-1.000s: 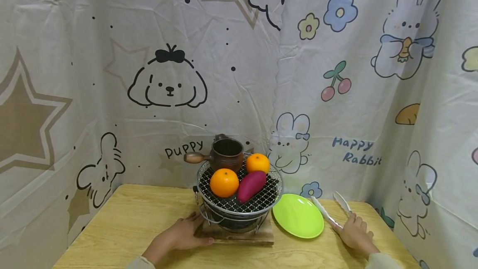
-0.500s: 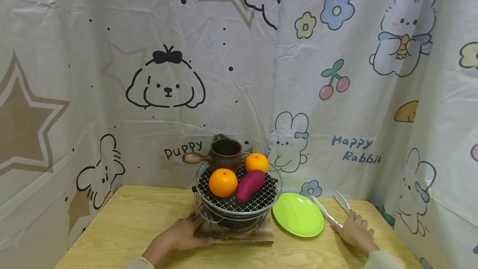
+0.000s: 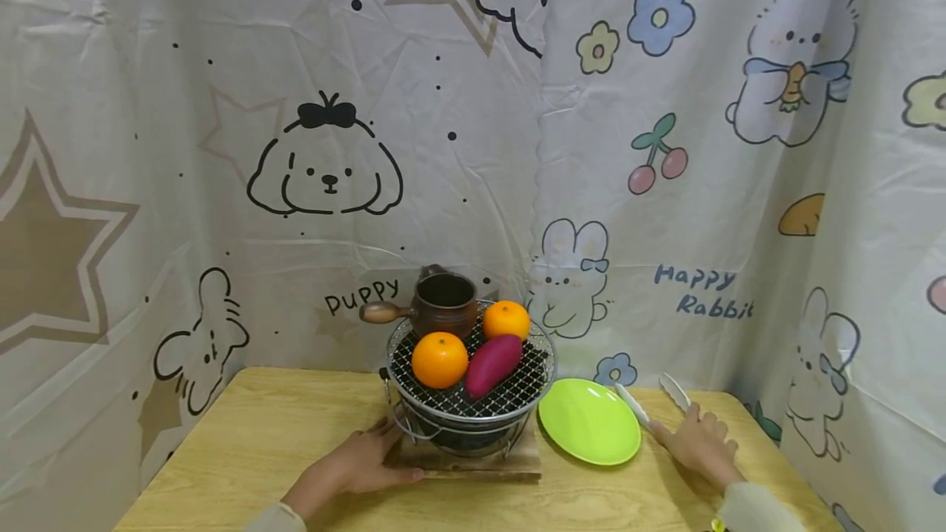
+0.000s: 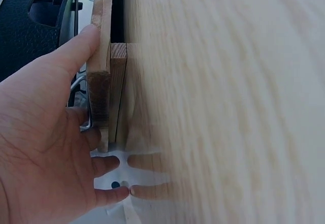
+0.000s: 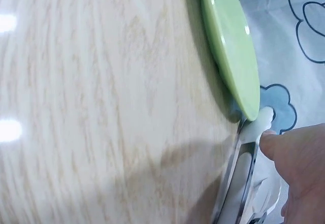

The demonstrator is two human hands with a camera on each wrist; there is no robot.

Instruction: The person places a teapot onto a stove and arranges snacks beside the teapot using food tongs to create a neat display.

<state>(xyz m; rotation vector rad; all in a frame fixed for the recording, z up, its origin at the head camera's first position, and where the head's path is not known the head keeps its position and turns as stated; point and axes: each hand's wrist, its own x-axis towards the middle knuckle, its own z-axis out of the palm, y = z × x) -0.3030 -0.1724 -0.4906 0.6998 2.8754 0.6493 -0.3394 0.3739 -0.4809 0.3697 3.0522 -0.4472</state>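
A round tabletop grill point(image 3: 473, 437) with a wire mesh stands on a wooden board point(image 3: 473, 466). On the mesh are two oranges point(image 3: 439, 360), a purple sweet potato point(image 3: 493, 366) and a brown pot point(image 3: 445, 302) with a side handle. My left hand point(image 3: 360, 460) rests against the board's left front corner, its thumb along the front edge and its fingers spread beside it. My right hand point(image 3: 698, 443) holds metal tongs point(image 5: 238, 183) with pale tips, lying with arms apart. In the right wrist view the thumb touches one arm; the other fingers are mostly hidden.
A lime-green plate point(image 3: 589, 421) lies between the grill and the tongs. The wooden table point(image 3: 281, 409) meets a printed curtain point(image 3: 458, 146) at the back and sides. A small yellow thing point(image 3: 718, 525) shows at the bottom edge by the right sleeve.
My right hand has moved a little forward along the tongs, covering more of their arms. The left hand and the grill stay where they were. The head view has shifted slightly.
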